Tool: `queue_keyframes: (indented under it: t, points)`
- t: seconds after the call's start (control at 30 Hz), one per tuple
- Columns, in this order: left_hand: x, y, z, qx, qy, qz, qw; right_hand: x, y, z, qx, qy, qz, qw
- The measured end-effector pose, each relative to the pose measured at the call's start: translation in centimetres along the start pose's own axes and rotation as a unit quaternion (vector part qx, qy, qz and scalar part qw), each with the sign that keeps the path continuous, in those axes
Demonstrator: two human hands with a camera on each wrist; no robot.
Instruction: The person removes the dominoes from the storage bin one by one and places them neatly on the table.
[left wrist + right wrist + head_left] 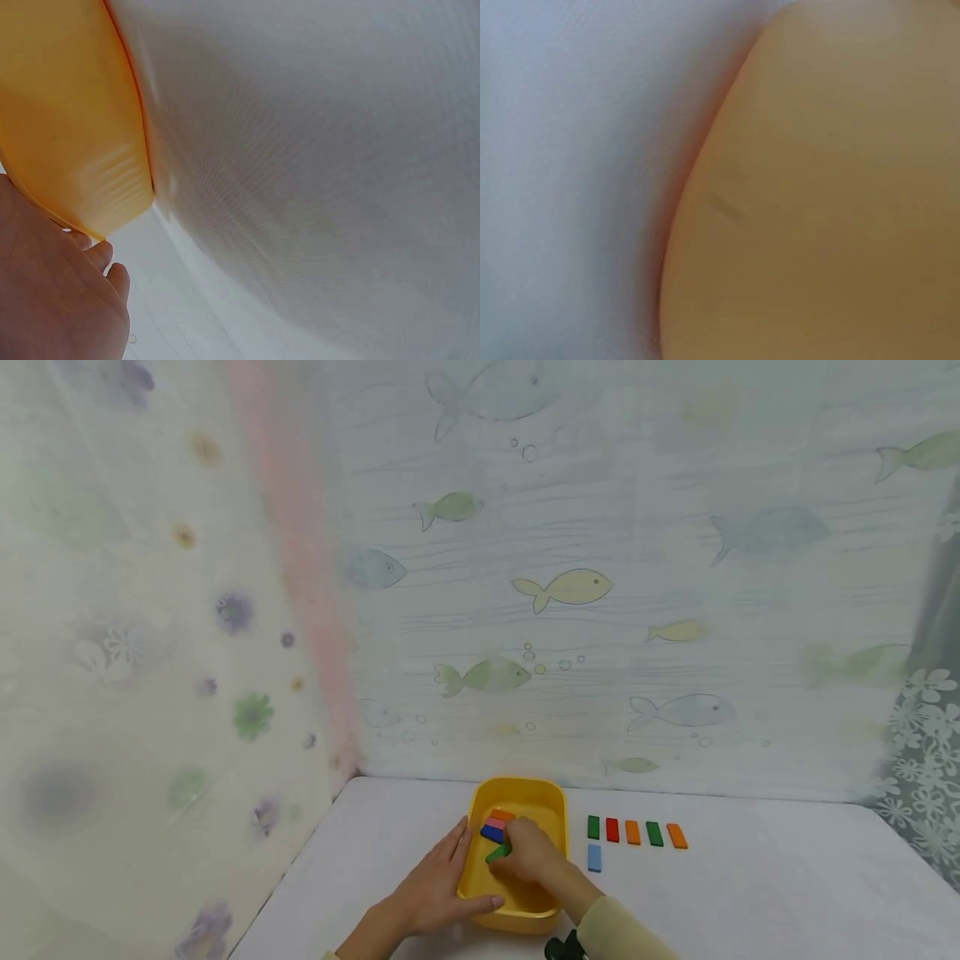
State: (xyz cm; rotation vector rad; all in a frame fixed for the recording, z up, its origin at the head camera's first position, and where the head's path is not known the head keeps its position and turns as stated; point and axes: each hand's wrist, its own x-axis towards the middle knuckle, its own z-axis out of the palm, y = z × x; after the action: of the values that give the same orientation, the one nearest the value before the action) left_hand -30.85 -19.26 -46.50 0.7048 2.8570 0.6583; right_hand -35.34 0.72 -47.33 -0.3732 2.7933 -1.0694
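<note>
A green block [498,853] is pinched inside a yellow tub [517,922] by the right hand [531,852].
The tub's left rim is touched by the left hand [435,885], fingers straight; on the desk [757,893] at right, five blocks [633,832] are lined up, a blue block [594,858] nearer.

The person's left grip [435,885] reaches forward with fingers [456,842] extended and thumb [478,907] spread well apart, pointing rightward. The right grip [530,850] has fingers curled downward in a pinch, its forearm [573,889] slanting from a pale sleeve [622,931].
</note>
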Motion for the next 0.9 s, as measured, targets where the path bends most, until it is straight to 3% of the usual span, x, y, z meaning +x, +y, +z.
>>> queue_keyframes:
  t: [0.47,0.9]
  points:
    - [-0.2,0.0,0.3,-0.008,-0.003,0.000,1.0000,-0.5,0.0,-0.2,0.000,-0.043,-0.058,0.997]
    - [0.0,-0.1,0.1,0.002,-0.001,-0.008,1.0000,-2.1,-0.8,-3.2,0.028,-0.035,-0.112,0.993]
